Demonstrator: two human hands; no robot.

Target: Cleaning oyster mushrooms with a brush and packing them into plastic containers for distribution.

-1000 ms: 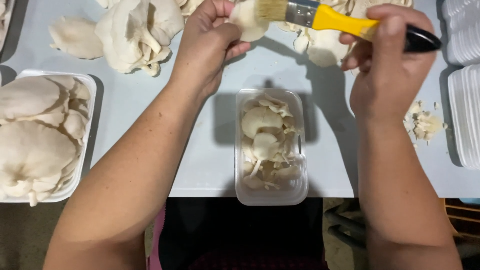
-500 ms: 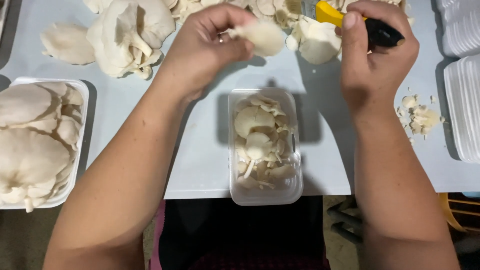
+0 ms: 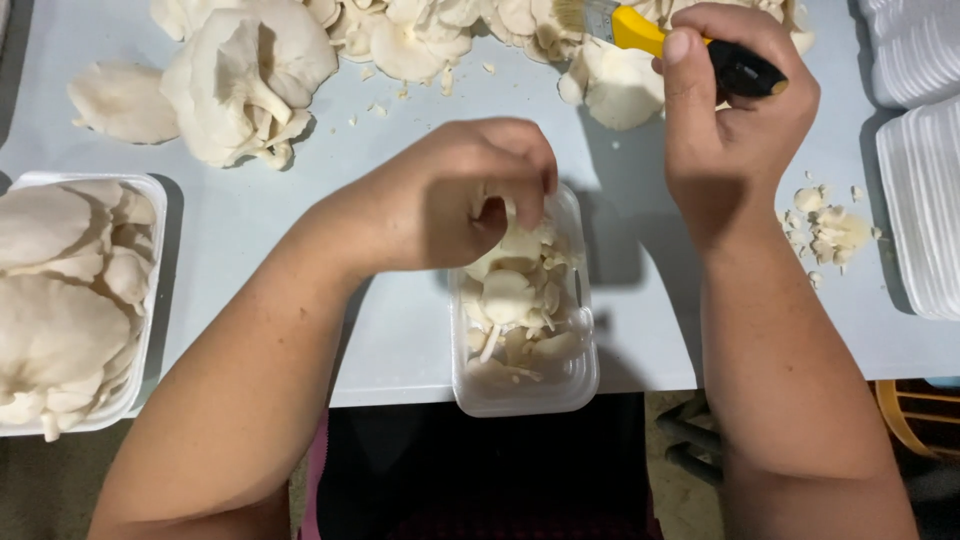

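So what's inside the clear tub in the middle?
The clear tub holds pale oyster mushrooms, caps and stems piled together. The left hand is over its far end, fingertips in among them, so what lies beneath it is hidden.

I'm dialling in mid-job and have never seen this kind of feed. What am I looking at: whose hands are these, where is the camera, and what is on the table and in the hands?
The one view comes from a camera worn on a person's head, looking down at their own two bare hands; there is no machine. The left hand is over a clear plastic tub of pale mushroom pieces, fingertips pinched at the top piece. The right hand grips a small brush with a yellow and black handle, its bristles up among the loose mushrooms heaped at the far side of the pale table. At left stands a white tray filled with large mushrooms. At right lie crumbs of trimmings and stacked white trays.
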